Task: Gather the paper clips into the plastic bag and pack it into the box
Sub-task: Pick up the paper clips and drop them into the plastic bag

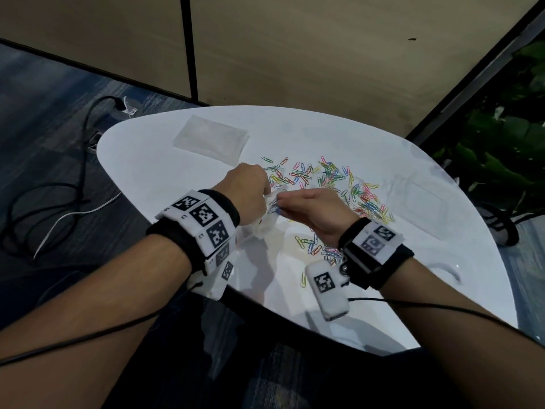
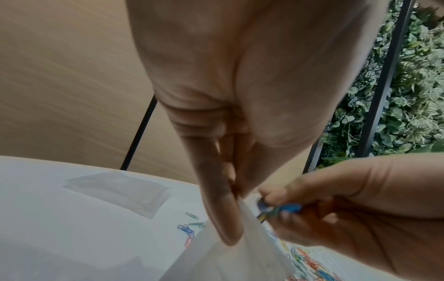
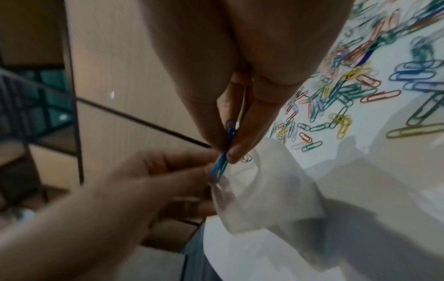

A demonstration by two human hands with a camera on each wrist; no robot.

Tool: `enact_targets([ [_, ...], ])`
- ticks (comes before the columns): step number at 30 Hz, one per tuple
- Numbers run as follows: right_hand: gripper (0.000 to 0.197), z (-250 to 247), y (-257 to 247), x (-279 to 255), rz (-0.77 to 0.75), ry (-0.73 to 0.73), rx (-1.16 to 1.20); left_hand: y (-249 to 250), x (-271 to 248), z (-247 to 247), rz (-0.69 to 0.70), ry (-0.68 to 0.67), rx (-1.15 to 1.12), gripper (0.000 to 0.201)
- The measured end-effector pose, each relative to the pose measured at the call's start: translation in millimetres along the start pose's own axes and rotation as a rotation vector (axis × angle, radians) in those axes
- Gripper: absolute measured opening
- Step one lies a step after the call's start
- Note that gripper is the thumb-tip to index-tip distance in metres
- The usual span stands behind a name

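Note:
Many coloured paper clips (image 1: 333, 184) lie scattered over the white table (image 1: 165, 172); the right wrist view shows them too (image 3: 336, 106). My left hand (image 1: 267, 193) pinches the mouth of a clear plastic bag (image 1: 265, 222), which hangs down onto the table. In the left wrist view its fingers (image 2: 223, 224) grip the bag's top edge (image 2: 228, 256). My right hand (image 1: 280, 206) pinches a small bunch of blue paper clips (image 3: 220, 167) right at the bag's opening (image 3: 259, 190). A few more clips (image 1: 312, 246) lie under my right wrist.
A flat translucent packet (image 1: 211, 138) lies at the table's far left. A faint clear rectangular piece (image 1: 418, 202) sits at the right, past the clips. Cables (image 1: 59, 202) run over the floor on the left. Leafy plants (image 1: 501, 160) stand to the right.

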State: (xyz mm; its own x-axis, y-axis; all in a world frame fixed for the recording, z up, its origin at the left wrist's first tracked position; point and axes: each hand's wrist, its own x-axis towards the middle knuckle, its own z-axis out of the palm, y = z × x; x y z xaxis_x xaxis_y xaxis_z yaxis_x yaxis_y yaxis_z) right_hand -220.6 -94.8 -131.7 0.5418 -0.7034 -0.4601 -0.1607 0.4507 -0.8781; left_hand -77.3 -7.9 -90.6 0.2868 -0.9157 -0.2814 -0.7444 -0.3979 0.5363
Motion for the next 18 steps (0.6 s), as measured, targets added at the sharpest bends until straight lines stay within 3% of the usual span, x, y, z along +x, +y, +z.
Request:
enact_targets([
  [7, 0.021, 16, 15, 5, -0.054, 0.035, -0.219, 2, 1, 4, 0.005, 0.008, -0.001, 0.021],
  [13, 0.035, 17, 18, 8, -0.116, -0.091, -0.752, 2, 0, 5, 0.018, 0.033, 0.014, 0.028],
  [18, 0.027, -7, -8, 12, -0.195, 0.046, -0.634, -6, 0, -3, -0.017, 0.074, -0.019, 0.034],
])
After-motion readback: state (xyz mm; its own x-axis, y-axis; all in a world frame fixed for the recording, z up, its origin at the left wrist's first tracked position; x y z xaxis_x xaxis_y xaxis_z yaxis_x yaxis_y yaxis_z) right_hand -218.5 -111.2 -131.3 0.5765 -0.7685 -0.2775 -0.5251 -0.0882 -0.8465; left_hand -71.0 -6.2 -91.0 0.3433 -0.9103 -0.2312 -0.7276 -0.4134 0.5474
